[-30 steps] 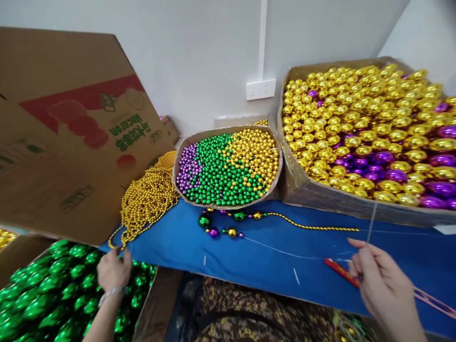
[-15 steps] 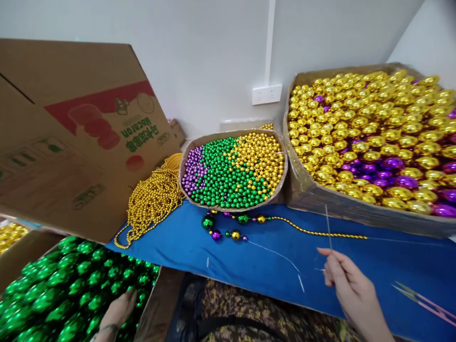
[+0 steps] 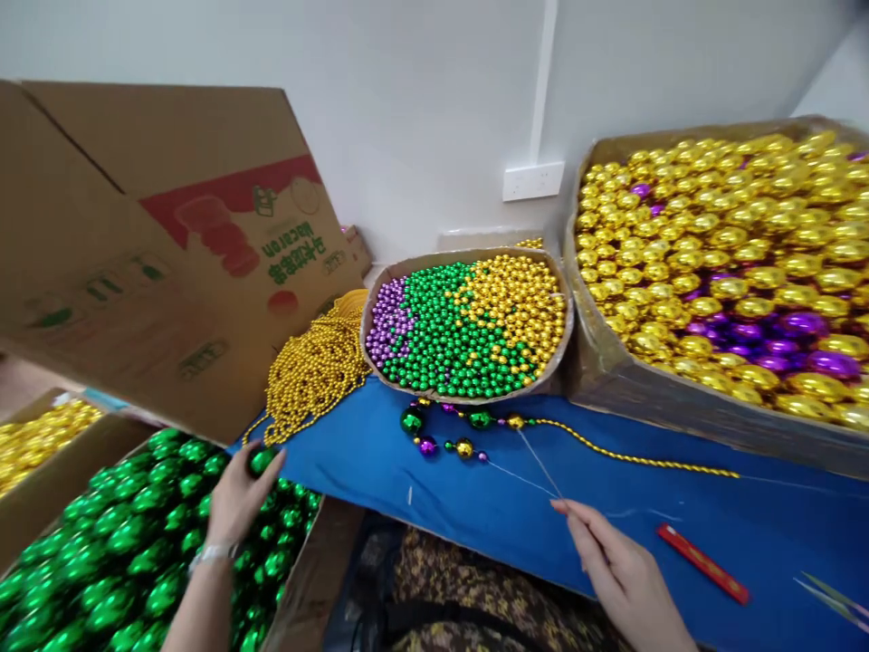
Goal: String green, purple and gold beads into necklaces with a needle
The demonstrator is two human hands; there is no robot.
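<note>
My left hand (image 3: 234,503), with a band at the wrist, grips a large shiny green bead (image 3: 262,460) between thumb and fingers. It is raised over the box of green beads (image 3: 128,534). Over the blue cloth, my right hand (image 3: 615,561) pinches a thin needle (image 3: 539,462) pointing up and left. A white thread (image 3: 520,480) runs from near those fingertips toward the strung beads. That bead strand (image 3: 465,447), with green, purple and gold balls, lies curved on the cloth. It continues into a gold twisted section (image 3: 631,455) at the right.
An oval box of small purple, green and gold beads (image 3: 468,396) stands behind the strand. At right is a big box (image 3: 631,389) of gold and purple beads. Gold bead chains (image 3: 312,376) lie beside a tilted carton (image 3: 224,353). A red packet (image 3: 702,563) and thread snips (image 3: 832,598) lie right.
My left hand has come up from among the green beads with one in its fingers. My right hand has shifted left, and its needle now leans left. The view has turned a little left.
</note>
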